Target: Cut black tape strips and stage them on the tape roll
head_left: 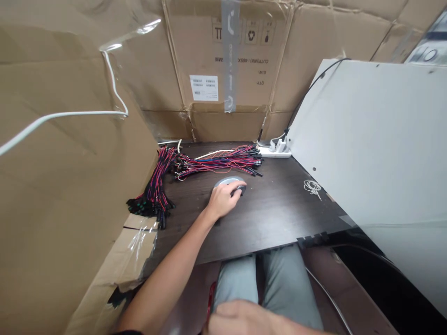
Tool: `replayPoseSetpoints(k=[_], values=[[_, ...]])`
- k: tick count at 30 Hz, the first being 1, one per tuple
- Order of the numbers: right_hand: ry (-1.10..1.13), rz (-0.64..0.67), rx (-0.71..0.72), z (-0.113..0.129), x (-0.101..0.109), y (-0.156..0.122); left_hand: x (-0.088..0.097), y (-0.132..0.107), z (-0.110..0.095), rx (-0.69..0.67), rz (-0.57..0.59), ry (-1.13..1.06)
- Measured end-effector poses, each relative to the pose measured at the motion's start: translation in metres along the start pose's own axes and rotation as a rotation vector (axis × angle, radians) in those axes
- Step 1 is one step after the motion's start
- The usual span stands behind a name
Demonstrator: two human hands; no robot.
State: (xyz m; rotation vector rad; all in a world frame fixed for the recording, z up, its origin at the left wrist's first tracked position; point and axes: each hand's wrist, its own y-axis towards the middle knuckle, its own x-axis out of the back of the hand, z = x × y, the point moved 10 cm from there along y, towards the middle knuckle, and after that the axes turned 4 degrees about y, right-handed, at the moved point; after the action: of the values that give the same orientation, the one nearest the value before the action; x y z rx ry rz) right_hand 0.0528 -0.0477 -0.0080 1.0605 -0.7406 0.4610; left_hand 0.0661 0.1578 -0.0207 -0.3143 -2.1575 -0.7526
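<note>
My left hand (225, 197) reaches out over the dark tabletop (268, 209), its fingers curled over a round, flat, grey object (228, 180). Its exact kind is partly hidden under the fingers; it lies on the table. Low in the picture, my right hand (239, 318) is closed like a fist above my lap. What it holds, if anything, is hidden. A thin red edge (211, 298) shows beside it. Behind the left hand lies a bundle of red, blue and black wires (220, 162). A second wire bundle (157, 181) lies to the left, with black ends.
Cardboard walls (139, 83) enclose the back and left. A white panel (370, 139) slants along the right. At the back stands a white power strip (275, 152) with plugs. A coiled white string (312, 187) lies right. A white cable (70, 114) crosses the left wall.
</note>
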Motion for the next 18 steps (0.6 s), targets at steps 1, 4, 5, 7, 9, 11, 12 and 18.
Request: replayPoseSetpoints(k=[1, 4, 5, 7, 9, 11, 12, 18], values=[[0.085, -0.012, -0.024, 0.012, -0.008, -0.004, 0.002, 0.0, 0.004, 0.028, -0.014, 0.01], [0.548, -0.14, -0.345, -0.001, -0.038, -0.029, -0.006, -0.002, 0.004, 0.043, 0.065, 0.087], [0.723, -0.206, -0.512, -0.015, -0.053, -0.044, -0.011, -0.003, 0.002, 0.029, 0.112, 0.119], [0.91, -0.351, -0.851, -0.042, -0.083, -0.081, -0.019, -0.005, -0.002, -0.003, 0.185, 0.167], [1.033, -0.536, -1.202, -0.062, -0.111, -0.122, -0.022, -0.005, -0.004, -0.014, 0.216, 0.191], [1.198, -0.738, -1.462, -0.069, -0.136, -0.151, -0.023, -0.004, -0.004, -0.005, 0.23, 0.198], [1.295, -0.829, -1.532, -0.069, -0.147, -0.158, -0.023, -0.004, -0.004, 0.0, 0.237, 0.198], [1.662, -1.05, -1.612, -0.067, -0.182, -0.159, -0.024, -0.004, -0.004, -0.002, 0.263, 0.193]])
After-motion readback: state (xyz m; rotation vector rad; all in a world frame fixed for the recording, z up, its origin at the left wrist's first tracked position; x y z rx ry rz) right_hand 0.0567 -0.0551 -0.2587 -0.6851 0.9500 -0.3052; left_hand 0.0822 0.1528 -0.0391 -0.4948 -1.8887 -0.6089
